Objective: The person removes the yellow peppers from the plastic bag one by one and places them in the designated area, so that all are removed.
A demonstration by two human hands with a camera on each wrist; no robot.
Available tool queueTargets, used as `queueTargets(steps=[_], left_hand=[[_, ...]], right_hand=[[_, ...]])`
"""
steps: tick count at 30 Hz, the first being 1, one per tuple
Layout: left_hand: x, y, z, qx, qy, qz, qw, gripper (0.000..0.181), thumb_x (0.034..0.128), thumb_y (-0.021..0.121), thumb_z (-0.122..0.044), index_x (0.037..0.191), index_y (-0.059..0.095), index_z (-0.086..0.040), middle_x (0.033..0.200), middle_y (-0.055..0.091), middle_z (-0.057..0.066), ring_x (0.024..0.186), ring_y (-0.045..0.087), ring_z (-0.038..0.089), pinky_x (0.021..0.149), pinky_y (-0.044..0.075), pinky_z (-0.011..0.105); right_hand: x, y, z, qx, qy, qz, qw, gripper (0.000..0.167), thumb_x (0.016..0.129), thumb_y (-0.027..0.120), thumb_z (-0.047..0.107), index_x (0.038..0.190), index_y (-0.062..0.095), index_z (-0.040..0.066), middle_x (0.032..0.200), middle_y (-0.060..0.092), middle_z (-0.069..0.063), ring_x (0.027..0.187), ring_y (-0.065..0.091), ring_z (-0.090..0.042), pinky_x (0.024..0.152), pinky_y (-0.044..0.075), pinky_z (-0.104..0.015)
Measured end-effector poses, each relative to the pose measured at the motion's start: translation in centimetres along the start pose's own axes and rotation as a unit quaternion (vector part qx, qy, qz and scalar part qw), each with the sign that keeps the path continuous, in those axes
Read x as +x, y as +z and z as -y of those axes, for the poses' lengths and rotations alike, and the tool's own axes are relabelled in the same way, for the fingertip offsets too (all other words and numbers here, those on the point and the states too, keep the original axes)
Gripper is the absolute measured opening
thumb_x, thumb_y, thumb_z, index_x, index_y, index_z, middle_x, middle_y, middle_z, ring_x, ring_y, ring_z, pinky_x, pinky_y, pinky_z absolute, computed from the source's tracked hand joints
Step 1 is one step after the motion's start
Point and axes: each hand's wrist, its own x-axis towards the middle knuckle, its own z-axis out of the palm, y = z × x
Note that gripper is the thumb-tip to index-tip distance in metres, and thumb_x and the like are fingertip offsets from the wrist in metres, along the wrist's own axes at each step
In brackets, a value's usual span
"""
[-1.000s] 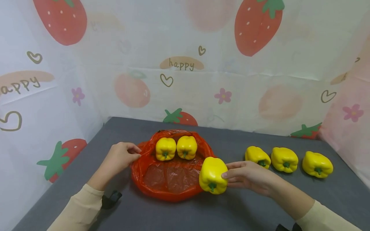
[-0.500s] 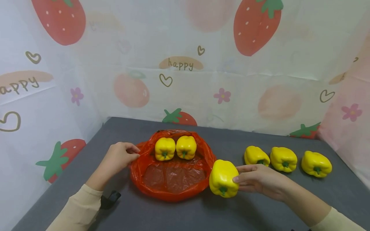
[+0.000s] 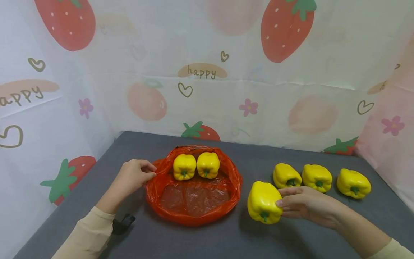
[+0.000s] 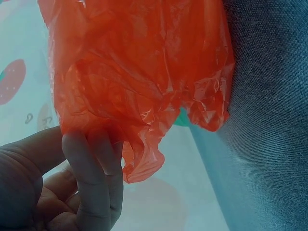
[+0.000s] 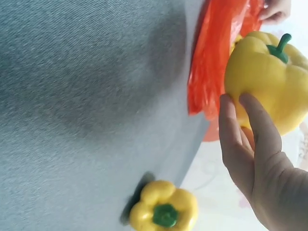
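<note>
A red plastic bag lies with its mouth spread on the grey tabletop, and two yellow bell peppers sit side by side at its back. My left hand pinches the bag's left edge; in the left wrist view its thumb and fingers hold the thin plastic. To the right of the bag, my right hand grips another yellow bell pepper, stem end toward me, raised off the table. The right wrist view has this pepper between thumb and fingers, apart from the bag.
Three more yellow bell peppers rest in a row on the right of the table. The nearest of the row is partly behind my right hand. A strawberry-printed cloth hangs behind and at both sides.
My right hand has moved right with its pepper, from over the bag's right rim to beside the bag. My left hand keeps its place on the bag's edge.
</note>
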Motion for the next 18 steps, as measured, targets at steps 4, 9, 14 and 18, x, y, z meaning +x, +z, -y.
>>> queueTargets(steps=[4, 9, 14, 18], left_hand=[[0.0, 0.0, 0.1, 0.000, -0.001, 0.002, 1.0000, 0.021, 0.0906, 0.065, -0.011, 0.107, 0.072, 0.000, 0.092, 0.072, 0.013, 0.066, 0.059, 0.016, 0.060, 0.053, 0.028], [0.1, 0.0, 0.2, -0.008, -0.003, 0.009, 0.9999, 0.021, 0.0916, 0.065, -0.011, 0.108, 0.071, 0.001, 0.094, 0.071, 0.013, 0.067, 0.059, 0.016, 0.061, 0.055, 0.032], [0.1, 0.0, 0.2, -0.009, -0.006, 0.007, 0.9999, 0.021, 0.0916, 0.066, -0.011, 0.108, 0.072, 0.000, 0.093, 0.071, 0.013, 0.066, 0.060, 0.016, 0.062, 0.056, 0.033], [0.0, -0.1, 0.2, -0.011, -0.009, 0.006, 0.9999, 0.021, 0.0917, 0.066, -0.012, 0.108, 0.072, 0.000, 0.094, 0.072, 0.013, 0.066, 0.060, 0.016, 0.063, 0.056, 0.032]], right_hand=[[-0.3, -0.7, -0.5, -0.002, 0.014, 0.003, 0.9999, 0.081, 0.099, 0.056, 0.024, 0.152, 0.009, -0.016, 0.152, 0.041, -0.025, 0.124, 0.059, -0.022, 0.110, 0.043, -0.050], [-0.9, -1.8, -1.4, -0.005, 0.020, 0.011, 0.9997, 0.080, 0.100, 0.053, 0.024, 0.152, 0.008, -0.016, 0.153, 0.040, -0.026, 0.126, 0.059, -0.023, 0.111, 0.042, -0.052], [-1.4, -2.8, -2.1, 0.007, 0.015, 0.013, 0.9998, 0.078, 0.101, 0.053, 0.022, 0.152, 0.007, -0.016, 0.142, 0.055, -0.010, 0.121, 0.061, -0.017, 0.106, 0.048, -0.045], [-1.7, -3.6, -2.7, 0.010, 0.003, 0.020, 0.9998, 0.075, 0.102, 0.051, 0.021, 0.152, 0.008, -0.016, 0.138, 0.058, -0.003, 0.119, 0.063, -0.015, 0.103, 0.051, -0.040]])
